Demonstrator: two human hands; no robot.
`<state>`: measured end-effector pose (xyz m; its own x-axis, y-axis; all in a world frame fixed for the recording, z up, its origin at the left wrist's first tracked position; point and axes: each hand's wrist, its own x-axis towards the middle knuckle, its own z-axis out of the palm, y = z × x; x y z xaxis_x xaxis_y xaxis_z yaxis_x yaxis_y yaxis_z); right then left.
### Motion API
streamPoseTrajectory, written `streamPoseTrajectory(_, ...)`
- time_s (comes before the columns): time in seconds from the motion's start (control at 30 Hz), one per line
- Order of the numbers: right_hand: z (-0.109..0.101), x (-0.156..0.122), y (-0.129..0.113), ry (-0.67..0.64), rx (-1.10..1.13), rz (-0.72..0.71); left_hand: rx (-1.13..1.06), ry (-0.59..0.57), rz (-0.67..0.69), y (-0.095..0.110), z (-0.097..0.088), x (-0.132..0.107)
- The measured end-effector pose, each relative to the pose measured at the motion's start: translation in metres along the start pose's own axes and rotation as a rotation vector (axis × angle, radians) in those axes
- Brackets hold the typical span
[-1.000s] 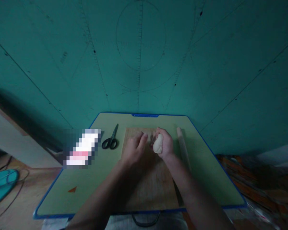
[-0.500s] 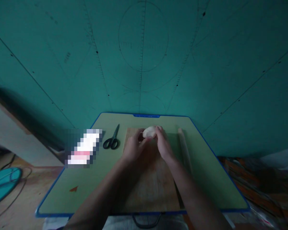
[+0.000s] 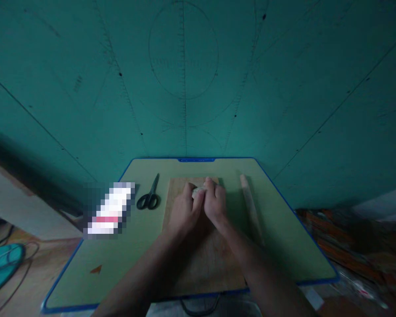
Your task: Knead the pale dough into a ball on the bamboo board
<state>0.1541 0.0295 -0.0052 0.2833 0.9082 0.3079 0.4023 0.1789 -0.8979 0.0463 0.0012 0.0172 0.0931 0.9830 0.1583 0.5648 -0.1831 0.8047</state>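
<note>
A pale lump of dough (image 3: 198, 192) is mostly covered by my two hands over the far part of a wooden board (image 3: 204, 264). My left hand (image 3: 184, 207) curls round its left side, thumb pressed on top. From the right, my right hand (image 3: 215, 200) wraps it with bent fingers, close against the left thumb. Only a small piece of the dough shows between them. To the right of the board lies a rolling pin (image 3: 251, 204), pointing away from me. Black-handled scissors (image 3: 150, 196) lie left of the board.
The small table (image 3: 290, 255) has a blue rim and stands against a green wall (image 3: 198, 110). A blurred-out white and pink item (image 3: 110, 209) lies at its left edge. A small orange-brown scrap (image 3: 96, 269) sits near the front left.
My hands have closed in on the dough and lowered slightly; before, most of it showed between my fingertips. The whole view has shifted a little.
</note>
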Motion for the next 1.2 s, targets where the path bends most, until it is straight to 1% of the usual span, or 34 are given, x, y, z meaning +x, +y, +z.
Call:
streamPoseTrajectory(0.1,0.001,0.000,-0.001,-0.003,-0.060,-0.057,-0.017,0.037,-0.009,0.004,-0.002,0.001)
streamPoseTrajectory(0.23,0.002,0.003,-0.002,-0.008,-0.038,-0.090,-0.160,0.078,0.036,0.003,-0.001,0.002)
streamPoseTrajectory(0.3,0.002,0.004,-0.002,-0.036,0.013,-0.066,-0.239,0.105,0.034,0.001,0.001,0.003)
streamPoseTrajectory(0.43,0.001,0.006,0.000,-0.113,0.168,0.055,-0.395,0.117,0.025,-0.007,0.005,0.008)
streamPoseTrajectory(0.47,-0.001,0.008,0.001,-0.128,0.221,0.085,-0.450,0.119,0.003,-0.008,0.006,0.010)
streamPoseTrajectory(0.53,-0.004,0.012,0.003,-0.149,0.335,0.147,-0.571,0.128,-0.083,-0.012,0.005,0.014)
streamPoseTrajectory(0.6,-0.007,0.015,0.004,-0.149,0.399,0.169,-0.679,0.118,-0.178,-0.014,0.004,0.018)
streamPoseTrajectory(0.63,-0.008,0.016,0.005,-0.136,0.397,0.151,-0.726,0.096,-0.214,-0.014,0.004,0.019)
streamPoseTrajectory(0.7,-0.009,0.016,0.005,-0.097,0.332,0.057,-0.826,0.031,-0.257,-0.013,0.005,0.020)
streamPoseTrajectory(0.87,-0.010,0.007,0.001,-0.044,0.075,-0.353,-1.090,-0.177,-0.289,-0.003,0.012,0.013)
streamPoseTrajectory(0.9,-0.010,0.004,-0.001,-0.026,0.037,-0.432,-1.141,-0.203,-0.304,-0.001,0.013,0.012)
streamPoseTrajectory(0.97,-0.011,0.001,-0.002,-0.003,-0.022,-0.545,-1.226,-0.198,-0.341,0.000,0.015,0.010)
streamPoseTrajectory(1.03,-0.012,-0.002,-0.003,-0.014,-0.073,-0.588,-1.234,-0.143,-0.337,-0.002,0.017,0.009)
streamPoseTrajectory(1.1,-0.013,-0.002,-0.004,-0.032,-0.114,-0.587,-1.180,-0.098,-0.296,-0.005,0.019,0.009)
streamPoseTrajectory(1.17,-0.015,0.002,-0.004,-0.015,-0.108,-0.549,-1.147,-0.120,-0.269,-0.007,0.020,0.010)
streamPoseTrajectory(1.2,-0.017,0.005,-0.004,0.006,-0.077,-0.510,-1.146,-0.165,-0.264,-0.008,0.019,0.010)
